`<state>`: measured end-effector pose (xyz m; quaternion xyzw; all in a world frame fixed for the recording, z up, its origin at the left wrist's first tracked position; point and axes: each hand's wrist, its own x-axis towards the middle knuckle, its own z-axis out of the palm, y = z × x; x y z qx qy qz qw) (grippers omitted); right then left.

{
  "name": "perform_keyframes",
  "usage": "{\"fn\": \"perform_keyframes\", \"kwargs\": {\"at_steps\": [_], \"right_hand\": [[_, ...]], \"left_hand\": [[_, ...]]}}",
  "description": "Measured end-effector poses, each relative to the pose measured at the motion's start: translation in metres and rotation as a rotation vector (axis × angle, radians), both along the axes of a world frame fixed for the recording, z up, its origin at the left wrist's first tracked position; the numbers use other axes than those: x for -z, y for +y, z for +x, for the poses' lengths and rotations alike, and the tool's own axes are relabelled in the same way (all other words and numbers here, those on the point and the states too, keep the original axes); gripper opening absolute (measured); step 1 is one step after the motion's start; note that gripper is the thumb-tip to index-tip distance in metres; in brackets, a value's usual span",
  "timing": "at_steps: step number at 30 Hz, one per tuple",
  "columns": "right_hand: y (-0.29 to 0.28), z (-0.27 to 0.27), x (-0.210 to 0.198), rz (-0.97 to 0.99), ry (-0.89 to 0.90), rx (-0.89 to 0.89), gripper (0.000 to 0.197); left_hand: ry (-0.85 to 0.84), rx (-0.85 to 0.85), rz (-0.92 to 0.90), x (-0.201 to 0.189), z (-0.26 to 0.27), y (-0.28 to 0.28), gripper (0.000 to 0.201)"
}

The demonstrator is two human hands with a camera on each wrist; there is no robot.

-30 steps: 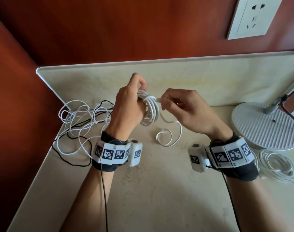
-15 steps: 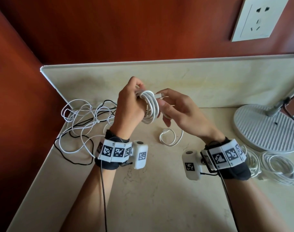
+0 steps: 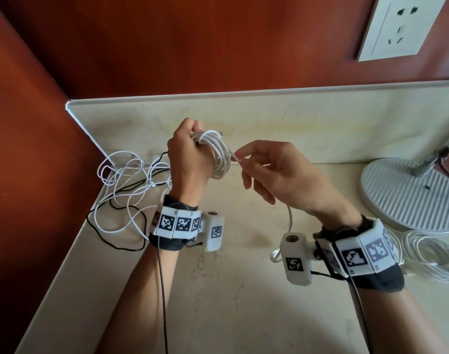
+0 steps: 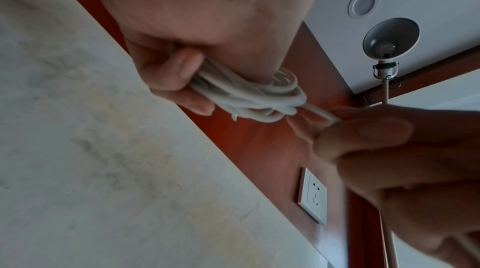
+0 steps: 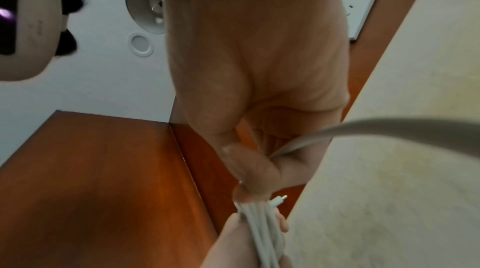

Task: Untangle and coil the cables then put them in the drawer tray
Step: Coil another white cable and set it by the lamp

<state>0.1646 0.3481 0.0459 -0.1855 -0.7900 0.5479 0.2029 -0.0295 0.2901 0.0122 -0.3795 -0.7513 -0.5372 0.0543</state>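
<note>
Your left hand [image 3: 190,159] curled round white coil [image 3: 218,157], held above bench [image 3: 244,290]. Right hand [image 3: 277,175] pinching loose tail [image 3: 235,157] beside coil. Risk: slack pinch, wraps spring loose; trailing end could snag tangle [image 3: 126,192] at left.

The right hand [image 3: 277,175] has drawn away from the coil [image 3: 218,154], pulling the cable's tail [image 3: 235,157] taut (formerly slack).
</note>
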Motion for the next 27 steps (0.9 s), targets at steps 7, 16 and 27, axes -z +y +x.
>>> {"fn": "perform_keyframes", "kwargs": {"at_steps": [7,16,27], "right_hand": [[-0.011,-0.003,0.001,-0.175,-0.056,-0.247,0.049],[0.018,-0.012,0.043,-0.391,-0.336,-0.41,0.061],[0.047,0.0,0.038,-0.737,-0.224,-0.2,0.04]], "left_hand": [[-0.47,0.065,0.128,-0.016,-0.002,-0.001,0.035],[-0.886,1.09,0.018,-0.002,-0.016,-0.019,0.068],[0.011,0.873,-0.459,-0.007,0.025,-0.031,0.02]]}}
